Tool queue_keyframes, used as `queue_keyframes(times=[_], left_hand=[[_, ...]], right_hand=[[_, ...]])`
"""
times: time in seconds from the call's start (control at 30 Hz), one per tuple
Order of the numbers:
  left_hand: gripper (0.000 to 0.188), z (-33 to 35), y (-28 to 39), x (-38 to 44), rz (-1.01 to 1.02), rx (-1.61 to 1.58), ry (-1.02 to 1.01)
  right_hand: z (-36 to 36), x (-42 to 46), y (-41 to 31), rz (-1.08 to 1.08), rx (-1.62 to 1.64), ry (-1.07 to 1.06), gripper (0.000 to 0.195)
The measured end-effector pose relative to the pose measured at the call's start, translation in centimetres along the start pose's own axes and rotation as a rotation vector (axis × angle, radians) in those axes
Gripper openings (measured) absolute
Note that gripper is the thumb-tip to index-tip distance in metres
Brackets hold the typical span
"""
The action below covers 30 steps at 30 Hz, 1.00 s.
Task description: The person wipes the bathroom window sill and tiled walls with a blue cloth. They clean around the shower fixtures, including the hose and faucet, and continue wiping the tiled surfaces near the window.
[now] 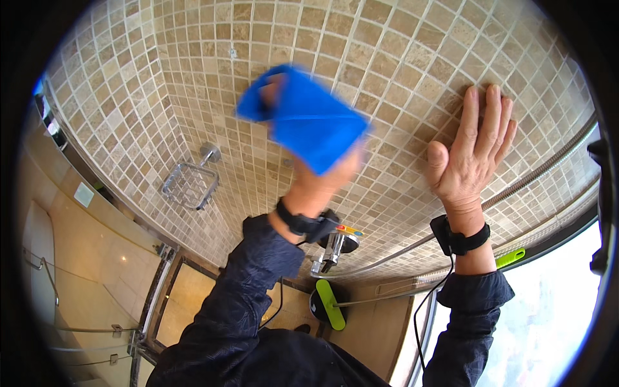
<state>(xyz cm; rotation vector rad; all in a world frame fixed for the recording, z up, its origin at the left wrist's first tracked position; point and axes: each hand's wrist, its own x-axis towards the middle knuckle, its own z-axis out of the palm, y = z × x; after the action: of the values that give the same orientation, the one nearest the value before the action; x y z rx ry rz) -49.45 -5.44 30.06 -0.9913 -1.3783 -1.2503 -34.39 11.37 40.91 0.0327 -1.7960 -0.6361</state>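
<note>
A blue cloth is in my left hand, against or just off the mosaic-tiled wall. The cloth covers most of the hand and is blurred; a fingertip shows through its fold at the upper left. To the right, my right hand rests on the tiles with its fingers spread, holding nothing. Both wrists wear black straps with small devices and cables.
A chrome wire soap basket is fixed to the wall at left. Below my left wrist is a chrome shower valve, with a metal hose running right. A green-headed cleaning tool stands below. Glass panels are at lower left.
</note>
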Motion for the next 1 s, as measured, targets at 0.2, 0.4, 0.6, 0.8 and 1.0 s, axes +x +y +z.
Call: queue_keyframes(times=[0.2, 0.4, 0.6, 0.8, 1.0], left_hand=[[0.054, 4.3, 7.2, -7.9, 0.316, 0.285, -0.362], [0.050, -0.8, 0.0, -19.6, 0.264, 0.288, -0.550], [0.028, -9.5, -8.0, -19.7, -0.125, 0.651, -0.389], [0.022, -7.3, -7.4, -16.4, -0.268, 0.126, -0.350], [0.100, -6.2, -8.6, -18.8, -0.214, 0.409, -0.204]], right_hand=[[0.0, 0.3, 0.2, -0.009, 0.108, 0.068, 0.083], [0.0, 0.6, -0.1, -0.014, 0.025, 0.057, 0.080], [0.2, 0.2, -0.4, -0.046, -0.063, 0.045, 0.081], [0.6, 0.6, -0.5, -0.046, -0.042, 0.070, 0.083], [0.8, 0.8, -0.6, -0.110, -0.076, 0.068, 0.078]])
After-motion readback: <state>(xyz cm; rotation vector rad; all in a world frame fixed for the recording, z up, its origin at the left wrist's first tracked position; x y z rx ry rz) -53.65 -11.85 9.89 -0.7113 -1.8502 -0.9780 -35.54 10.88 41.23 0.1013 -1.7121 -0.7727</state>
